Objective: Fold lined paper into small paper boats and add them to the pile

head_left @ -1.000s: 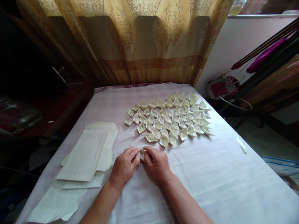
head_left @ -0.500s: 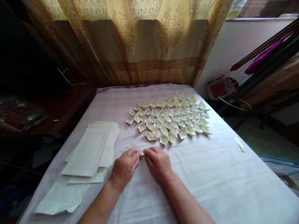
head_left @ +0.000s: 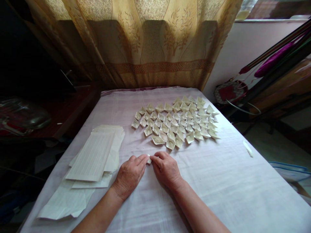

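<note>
Currently, a small folded off-white paper piece point(head_left: 149, 160) is pinched between left hand point(head_left: 130, 174) and right hand point(head_left: 167, 170) | cream folded-paper boats point(head_left: 170, 143) are clustered beyond it on white cloth point(head_left: 218, 184)

Folded papers point(head_left: 174, 123) ahead, sheets point(head_left: 92, 156) left, room right

I find one small, pale paper point(head_left: 149, 160), folded, pinched between my left hand point(head_left: 131, 174) and right hand point(head_left: 167, 170), near centre.
</note>
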A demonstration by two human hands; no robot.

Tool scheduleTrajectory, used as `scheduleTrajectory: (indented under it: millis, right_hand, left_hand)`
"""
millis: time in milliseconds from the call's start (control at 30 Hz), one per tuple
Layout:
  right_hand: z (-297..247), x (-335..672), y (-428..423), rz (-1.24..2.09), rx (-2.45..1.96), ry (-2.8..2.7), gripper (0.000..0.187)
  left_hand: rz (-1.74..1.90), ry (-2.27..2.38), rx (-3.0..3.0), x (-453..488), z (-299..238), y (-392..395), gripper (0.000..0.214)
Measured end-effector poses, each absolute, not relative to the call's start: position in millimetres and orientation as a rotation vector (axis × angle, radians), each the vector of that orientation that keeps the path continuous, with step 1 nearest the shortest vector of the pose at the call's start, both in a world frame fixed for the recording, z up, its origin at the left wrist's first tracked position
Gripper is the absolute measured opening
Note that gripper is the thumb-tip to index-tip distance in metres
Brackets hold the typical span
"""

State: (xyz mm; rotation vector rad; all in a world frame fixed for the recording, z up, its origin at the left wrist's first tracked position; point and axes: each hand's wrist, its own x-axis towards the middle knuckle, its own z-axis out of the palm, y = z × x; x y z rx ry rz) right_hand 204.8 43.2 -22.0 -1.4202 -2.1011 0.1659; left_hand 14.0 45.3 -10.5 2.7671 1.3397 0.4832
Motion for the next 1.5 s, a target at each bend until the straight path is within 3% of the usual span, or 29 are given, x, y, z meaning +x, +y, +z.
scheduleTrajectory:
  millis: [367,733,933,1300,1500]
  right_hand:
    - [-11.3,206.3,29.9,0.254,-1.218,-2.198,0.032]
    - [-15.0,204.5,23.2,-0.01,-1.302,-2.318,0.027]
    - [-21.3,205.4,18.9,-0.006,-1.329,-2.288,0.029]
    - [-23.4,203.2,18.4,0.032,-1.355,-2.252,0.027]
    - [-22.0,203.9,17.1,0.049,-1.366,-2.248,0.029]
  left_hand:
    - [0.372,1.36,2.723,15.0,-5.1,46.5,0.042]
    - [0.16,1.317,2.787,12.9,-1.6,46.7,0.053]
    - [0.278,1.304,2.788,7.8,-8.7,51.0,0.056]
    - [0.308,1.335,2.735,24.5,6.3,61.0,0.04]
    - [0.442,1.349,2.738,10.2,-5.8,47.3,0.045]
